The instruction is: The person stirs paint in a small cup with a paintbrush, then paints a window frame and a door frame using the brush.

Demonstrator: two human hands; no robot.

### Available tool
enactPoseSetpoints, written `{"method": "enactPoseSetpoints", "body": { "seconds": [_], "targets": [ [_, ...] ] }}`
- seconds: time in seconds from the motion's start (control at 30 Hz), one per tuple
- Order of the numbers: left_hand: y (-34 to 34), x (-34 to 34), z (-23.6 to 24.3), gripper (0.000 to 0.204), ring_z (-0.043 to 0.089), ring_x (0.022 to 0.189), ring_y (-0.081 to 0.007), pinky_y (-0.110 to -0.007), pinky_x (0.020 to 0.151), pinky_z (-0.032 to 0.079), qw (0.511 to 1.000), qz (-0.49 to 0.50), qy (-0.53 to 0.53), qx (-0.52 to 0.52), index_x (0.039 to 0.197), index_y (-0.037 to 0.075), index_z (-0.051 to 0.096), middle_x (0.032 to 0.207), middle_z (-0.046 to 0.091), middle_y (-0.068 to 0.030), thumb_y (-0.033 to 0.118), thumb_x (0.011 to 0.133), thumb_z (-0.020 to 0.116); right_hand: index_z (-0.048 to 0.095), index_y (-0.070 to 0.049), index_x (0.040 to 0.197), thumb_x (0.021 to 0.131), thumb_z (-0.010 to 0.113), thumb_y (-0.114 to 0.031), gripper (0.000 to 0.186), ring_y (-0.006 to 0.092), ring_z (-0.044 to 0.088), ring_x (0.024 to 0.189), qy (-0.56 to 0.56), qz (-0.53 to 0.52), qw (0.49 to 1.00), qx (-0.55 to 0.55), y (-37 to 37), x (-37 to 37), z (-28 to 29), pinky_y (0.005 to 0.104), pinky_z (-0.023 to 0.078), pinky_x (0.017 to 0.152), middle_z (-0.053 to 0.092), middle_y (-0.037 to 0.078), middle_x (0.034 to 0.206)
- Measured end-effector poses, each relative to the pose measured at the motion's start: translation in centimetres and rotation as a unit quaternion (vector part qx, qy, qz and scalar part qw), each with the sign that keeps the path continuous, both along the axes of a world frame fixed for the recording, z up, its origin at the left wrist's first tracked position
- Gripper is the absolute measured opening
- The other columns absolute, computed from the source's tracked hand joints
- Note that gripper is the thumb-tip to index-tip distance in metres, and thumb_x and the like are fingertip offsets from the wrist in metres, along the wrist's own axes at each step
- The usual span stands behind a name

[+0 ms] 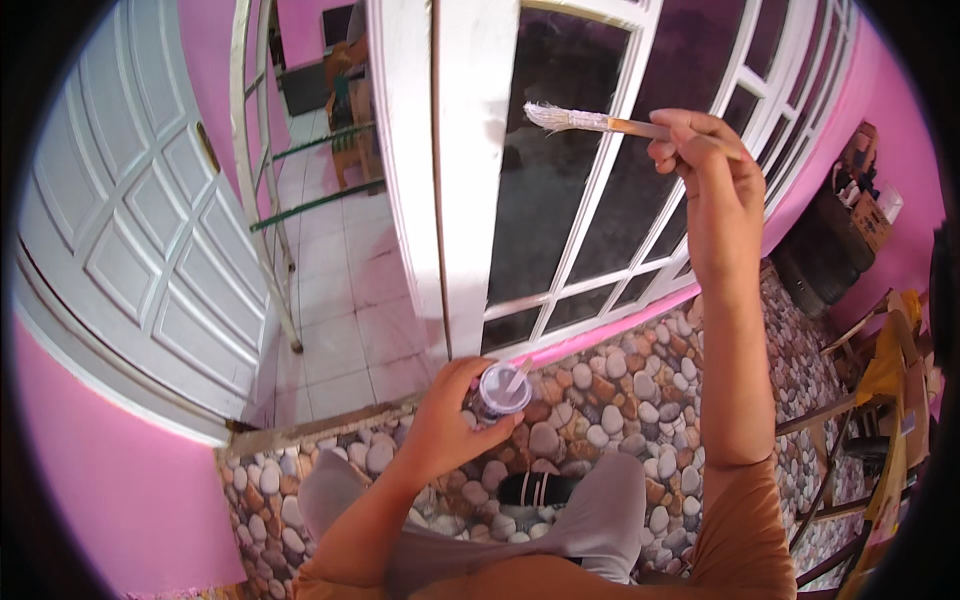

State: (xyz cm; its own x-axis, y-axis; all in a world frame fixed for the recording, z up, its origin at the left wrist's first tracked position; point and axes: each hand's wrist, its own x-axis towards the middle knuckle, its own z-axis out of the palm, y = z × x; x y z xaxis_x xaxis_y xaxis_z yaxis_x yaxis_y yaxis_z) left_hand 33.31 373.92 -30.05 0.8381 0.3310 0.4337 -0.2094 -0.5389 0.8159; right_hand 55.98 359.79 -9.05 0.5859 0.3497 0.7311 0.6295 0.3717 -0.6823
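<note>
My right hand [715, 175] is raised at the upper right, fingers closed round the handle of a paintbrush [565, 117]; its bristles are coated white and point left, in front of the dark panes of a white-framed window [635, 60]. Low in the middle, my left hand [450, 420] grips a small clear cup [501, 398] with a light stick [520, 373] standing in it; what the cup contains is hard to make out. Behind the cup rises the white post [460, 200] between doorway and window.
A white panelled door [145, 210] stands open left, beside a metal ladder-like frame [285, 335] on white tiles [340, 300]. Pink wall [110, 450] borders it. Tyre-like dark objects [805, 260] and jumbled wooden pieces [820, 420] line the right, over pebble-patterned flooring [600, 420].
</note>
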Motion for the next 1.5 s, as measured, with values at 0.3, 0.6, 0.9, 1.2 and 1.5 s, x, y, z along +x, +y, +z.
{"method": "enactPoseSetpoints", "body": {
  "seconds": [0.3, 0.6, 0.9, 1.2, 1.5],
  "targets": [
    [0.0, 0.3, -0.2, 0.068, 0.063, 0.118, -0.0285, -0.038, 0.101, 0.052, 0.999, -0.021, 0.023, -0.018, 0.137, 0.002, 0.059, 0.130, 0.061, -0.0147, 0.019, 0.078, 0.089, 0.073, 0.005, 0.112, 0.099, 0.068, -0.011, 0.022, 0.0096, 0.063, 0.094, -0.086, -0.048, 0.993, 0.066, 0.3, 1.1, 2.7, 0.0242, 0.049, 0.086, 0.072, 0.005, 0.099],
    [0.0, 0.1, 0.3, 0.068, 0.064, 0.118, -0.0277, -0.037, 0.101, 0.051, 0.999, -0.016, 0.024, -0.016, 0.137, 0.002, 0.059, 0.129, 0.061, -0.0135, 0.018, 0.077, 0.089, 0.075, 0.002, 0.113, 0.097, 0.070, -0.017, 0.025, 0.0069, 0.062, 0.088, -0.132, -0.053, 0.988, 0.055, 2.6, 1.4, 5.0, 0.0221, 0.046, 0.078, 0.071, 0.001, 0.093],
    [0.0, 0.3, 0.0, 0.063, 0.063, 0.112, -0.0243, -0.036, 0.099, 0.049, 1.000, -0.014, -0.008, -0.015, 0.129, 0.003, 0.062, 0.120, 0.065, -0.0108, 0.013, 0.075, 0.092, 0.075, 0.000, 0.113, 0.097, 0.070, -0.020, 0.026, 0.0043, 0.055, 0.078, -0.178, -0.084, 0.979, 0.048, 3.2, 3.0, 6.1, 0.0217, 0.042, 0.069, 0.067, -0.002, 0.086],
    [0.1, 0.1, 0.0, 0.069, 0.064, 0.121, -0.0280, -0.038, 0.104, 0.051, 0.999, -0.022, 0.021, -0.025, 0.138, 0.003, 0.059, 0.131, 0.061, -0.0139, 0.013, 0.076, 0.088, 0.076, 0.004, 0.113, 0.100, 0.066, -0.016, 0.025, 0.0136, 0.069, 0.098, -0.141, -0.133, 0.980, 0.038, 0.8, 3.9, 6.6, 0.0268, 0.053, 0.093, 0.077, 0.008, 0.110],
    [0.1, 0.3, -0.4, 0.062, 0.062, 0.110, -0.0222, -0.035, 0.097, 0.048, 1.000, -0.013, -0.006, -0.014, 0.129, 0.004, 0.062, 0.120, 0.065, -0.0096, 0.011, 0.074, 0.090, 0.073, 0.003, 0.110, 0.098, 0.067, -0.010, 0.019, 0.0111, 0.065, 0.089, -0.145, -0.062, 0.986, 0.056, 2.3, 4.0, 6.9, 0.0250, 0.051, 0.084, 0.073, 0.006, 0.099]
  ]
}}
